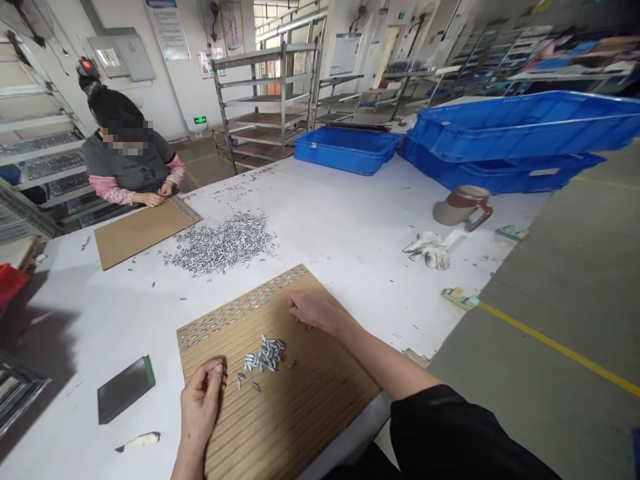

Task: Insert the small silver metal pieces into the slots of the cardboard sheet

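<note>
A brown ridged cardboard sheet [300,400] lies in front of me on the white table. Rows of small grey leaf-shaped metal pieces [235,310] run along its far edge, and a loose heap of the same pieces [267,353] sits near its middle. My right hand [315,310] is over the sheet near the right end of the rows, its fingers closed together; whatever they pinch is hidden. At the left edge of the sheet, my left hand [203,397] has thumb and fingertips pressed together, and I cannot make out what is between them.
A large pile of metal pieces [225,243] lies beyond the sheet. Across the table [345,213], a person [133,157] works at another cardboard sheet [143,233]. Blue crates [345,150], a mug [463,205] and white gloves [429,251] are rightward; a dark block [126,392] and a knife-like tool [140,441] leftward.
</note>
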A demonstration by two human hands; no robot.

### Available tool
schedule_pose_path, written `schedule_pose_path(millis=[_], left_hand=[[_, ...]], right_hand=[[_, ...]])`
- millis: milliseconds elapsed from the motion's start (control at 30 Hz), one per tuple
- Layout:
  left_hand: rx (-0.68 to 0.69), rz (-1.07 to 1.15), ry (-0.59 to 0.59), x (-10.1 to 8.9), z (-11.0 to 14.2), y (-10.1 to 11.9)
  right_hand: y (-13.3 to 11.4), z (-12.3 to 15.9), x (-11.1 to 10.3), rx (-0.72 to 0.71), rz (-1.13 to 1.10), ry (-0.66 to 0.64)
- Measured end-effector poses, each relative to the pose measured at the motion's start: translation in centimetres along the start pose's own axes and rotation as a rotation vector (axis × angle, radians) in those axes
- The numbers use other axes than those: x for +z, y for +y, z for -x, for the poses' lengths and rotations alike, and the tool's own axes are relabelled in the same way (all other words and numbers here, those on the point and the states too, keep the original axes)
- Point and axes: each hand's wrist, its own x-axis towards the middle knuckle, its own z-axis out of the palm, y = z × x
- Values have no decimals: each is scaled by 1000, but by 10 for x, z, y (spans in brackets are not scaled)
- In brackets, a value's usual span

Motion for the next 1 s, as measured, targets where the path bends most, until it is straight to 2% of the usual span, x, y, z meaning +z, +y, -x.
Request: schedule_pose_path(millis=[133,200,300,400,533,733,900,1000], left_hand=[[-2,3,-20,0,-1,-2],[-4,8,-28,0,-1,-4],[-7,15,-25,1,0,-5],[-6,30,-19,1,1,-2],[1,44,-29,1,1,0],[1,61,-28,1,0,1],[-9,51,-12,1,-1,3],[11,34,-9,1,-2,5]], right_hand=[[-2,-6,-1,-26,-92,42],[-5,-14,1,-11,-195,103],[-12,-29,9,60,-387,186],[-17,-41,19,127,-491,163],[-21,-47,22,98,-357,180],[-22,-49,9,116,-120,165],[0,-33,-9,124,-246,259],[17,-14,-13,43,-181,200]])
